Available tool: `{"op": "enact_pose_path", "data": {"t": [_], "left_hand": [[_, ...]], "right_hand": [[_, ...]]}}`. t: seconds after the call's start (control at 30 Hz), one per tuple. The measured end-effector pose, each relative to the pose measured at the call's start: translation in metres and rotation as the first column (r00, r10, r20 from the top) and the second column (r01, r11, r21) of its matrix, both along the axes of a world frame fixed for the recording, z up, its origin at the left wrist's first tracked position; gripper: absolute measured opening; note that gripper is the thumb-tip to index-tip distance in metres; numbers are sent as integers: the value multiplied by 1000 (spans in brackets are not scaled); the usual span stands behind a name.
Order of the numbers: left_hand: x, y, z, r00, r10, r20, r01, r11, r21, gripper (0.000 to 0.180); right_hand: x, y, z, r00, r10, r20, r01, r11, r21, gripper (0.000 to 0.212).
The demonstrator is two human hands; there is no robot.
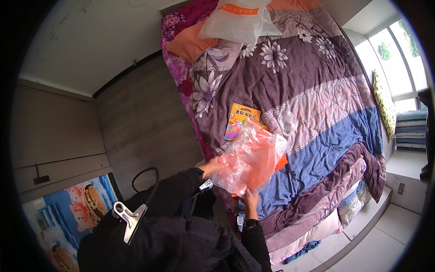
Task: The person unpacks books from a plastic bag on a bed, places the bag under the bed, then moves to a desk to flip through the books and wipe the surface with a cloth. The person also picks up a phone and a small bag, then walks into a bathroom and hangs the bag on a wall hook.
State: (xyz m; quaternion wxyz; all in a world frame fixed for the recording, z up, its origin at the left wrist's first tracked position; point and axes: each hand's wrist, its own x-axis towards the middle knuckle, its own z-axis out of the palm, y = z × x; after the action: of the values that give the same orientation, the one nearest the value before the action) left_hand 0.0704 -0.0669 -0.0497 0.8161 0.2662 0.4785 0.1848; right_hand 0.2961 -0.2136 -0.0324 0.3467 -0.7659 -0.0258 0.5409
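A crinkled clear plastic bag is spread between my hands above the bed. My left hand grips its left side, with the fingers partly covered by the film. At the bag's lower edge, my right hand is closed on the plastic. Something flat and orange shows through the bag and pokes out at its right; I cannot tell whether it lies inside or beneath. Just beyond the bag rests an orange picture book with a colourful cover, its lower part overlapped by the film.
The bed's cover is purple, pink and blue with large flowers. Another crumpled clear wrapper lies right of the book. A big white plastic bag sits at the far end. Folded bedding is heaped near right, and a window stands beyond.
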Motion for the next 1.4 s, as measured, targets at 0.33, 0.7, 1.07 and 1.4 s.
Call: {"op": "enact_pose_path", "data": {"t": [0.33,0.7,1.07,1.4], "left_hand": [[-1,5,1,978,18,-209,25,979,201,36],[70,-26,83,782,-60,-620,320,893,317,43],[56,-43,76,993,59,102,-48,993,-111,35],[31,27,116,993,-117,22,106,957,271,33]], "right_hand": [[4,-3,44,994,-87,-70,94,990,106,26],[-27,34,124,385,376,843,-795,600,96,44],[-53,46,152,32,681,731,-993,108,-57,41],[16,90,177,997,74,32,-80,908,411,45]]}}
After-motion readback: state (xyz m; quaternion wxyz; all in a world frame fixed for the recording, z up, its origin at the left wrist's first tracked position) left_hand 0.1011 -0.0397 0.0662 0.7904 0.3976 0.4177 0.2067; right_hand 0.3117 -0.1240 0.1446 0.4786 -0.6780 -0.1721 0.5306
